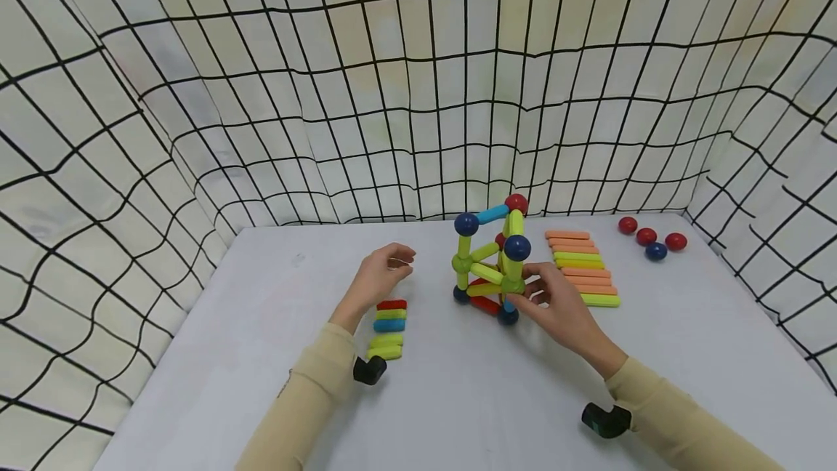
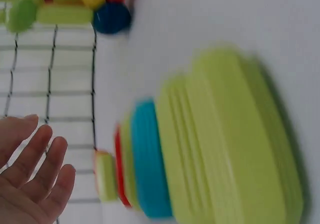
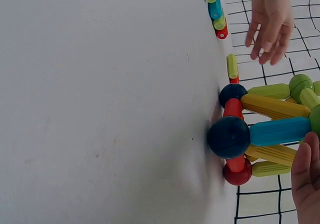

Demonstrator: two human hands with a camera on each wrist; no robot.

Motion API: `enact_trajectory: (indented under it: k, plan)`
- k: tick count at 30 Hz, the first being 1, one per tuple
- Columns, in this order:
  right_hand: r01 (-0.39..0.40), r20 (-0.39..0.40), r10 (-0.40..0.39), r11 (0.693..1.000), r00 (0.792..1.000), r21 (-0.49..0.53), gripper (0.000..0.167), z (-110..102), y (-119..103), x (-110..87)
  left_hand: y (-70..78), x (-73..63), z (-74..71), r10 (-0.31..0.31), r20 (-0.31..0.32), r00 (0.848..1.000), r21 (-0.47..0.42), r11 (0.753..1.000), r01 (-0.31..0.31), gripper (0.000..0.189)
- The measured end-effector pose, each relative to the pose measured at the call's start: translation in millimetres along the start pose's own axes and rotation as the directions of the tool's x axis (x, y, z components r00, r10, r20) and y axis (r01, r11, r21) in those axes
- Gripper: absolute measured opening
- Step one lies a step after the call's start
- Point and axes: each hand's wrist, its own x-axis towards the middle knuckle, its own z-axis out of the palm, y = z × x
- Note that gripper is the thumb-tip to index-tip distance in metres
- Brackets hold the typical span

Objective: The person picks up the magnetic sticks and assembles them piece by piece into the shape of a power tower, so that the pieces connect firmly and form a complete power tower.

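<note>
A magnetic rod-and-ball structure (image 1: 486,274) stands on the white table, with navy and red balls at top and bottom and green balls midway. My right hand (image 1: 556,304) pinches the green ball (image 1: 513,285) at its near right corner between thumb and fingers. Below that ball, a blue rod (image 3: 280,131) runs down to a navy ball (image 3: 228,137) in the right wrist view. My left hand (image 1: 382,271) hovers left of the structure with relaxed fingers and holds nothing. Close under it lies a row of short rods, among them a blue rod (image 1: 389,325) and a red rod (image 1: 391,304).
Right of the structure, several longer orange and yellow-green rods (image 1: 582,267) lie in a column. Loose red balls (image 1: 646,236) and one navy ball (image 1: 656,251) sit at the far right. A black-grid net (image 1: 418,93) over white cloth encloses the table's back and sides.
</note>
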Motion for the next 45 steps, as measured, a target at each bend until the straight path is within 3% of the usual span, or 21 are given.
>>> enact_trajectory:
  k: [6,10,19,23,27,31,33,34,36,40,43,45]
  plan:
    - [-0.004,0.006,0.003,1.0,1.0,0.013,0.043,0.7,1.9,0.0,-37.4,9.4,-13.1,-0.118,-0.032,0.993,0.062,0.991,0.12,0.03]
    - [-0.015,0.018,0.014,1.0,1.0,0.015,0.042,1.5,3.3,-0.2,-48.5,14.2,-15.2,-0.167,-0.023,0.986,0.087,0.982,0.169,0.032]
    - [-0.02,0.024,0.02,1.0,1.0,0.016,0.043,0.9,3.3,0.2,-41.3,25.3,-11.1,-0.148,-0.006,0.989,0.266,0.953,0.145,0.025]
    - [-0.02,0.023,0.02,1.0,1.0,0.008,0.042,0.0,3.7,0.4,-35.1,24.8,-7.4,-0.151,-0.013,0.989,0.305,0.941,0.147,0.022]
    - [-0.025,0.024,0.025,1.0,0.999,0.006,0.042,-0.8,3.7,0.4,-28.9,22.4,-5.6,-0.175,0.035,0.984,0.316,0.936,0.155,0.025]
    - [-0.032,0.023,0.032,0.999,0.999,0.008,0.042,-1.2,3.7,-0.7,-11.9,13.8,-3.5,-0.2,0.116,0.973,0.18,0.968,0.177,0.034]
    - [-0.031,0.019,0.031,0.999,0.999,0.007,0.042,-1.4,3.7,-1.1,1.2,6.2,-0.8,-0.199,0.164,0.966,0.018,0.98,0.199,0.038]
    - [-0.029,0.017,0.029,1.0,0.999,0.005,0.042,-1.6,3.7,-1.3,9.5,0.9,0.8,-0.193,0.189,0.963,-0.081,0.974,0.212,0.04]
    - [-0.022,0.013,0.022,1.0,1.0,0.003,0.042,-2.0,3.3,-1.4,26.1,-9.0,5.3,-0.152,0.241,0.958,-0.28,0.935,0.219,0.042]
    - [-0.008,0.007,0.008,1.0,1.0,0.0,0.042,-2.5,2.6,-1.0,59.8,-26.5,19.2,-0.052,0.295,0.954,-0.6,0.767,0.227,0.042]
    - [-0.006,0.005,0.006,1.0,1.0,-0.004,0.043,-2.4,2.8,-0.4,79.6,-32.9,29.7,-0.02,0.283,0.959,-0.736,0.636,0.231,0.043]
    - [-0.008,0.004,0.008,1.0,1.0,-0.008,0.043,-2.4,3.1,-0.1,90.4,-33.5,35.8,-0.025,0.269,0.963,-0.785,0.574,0.234,0.044]
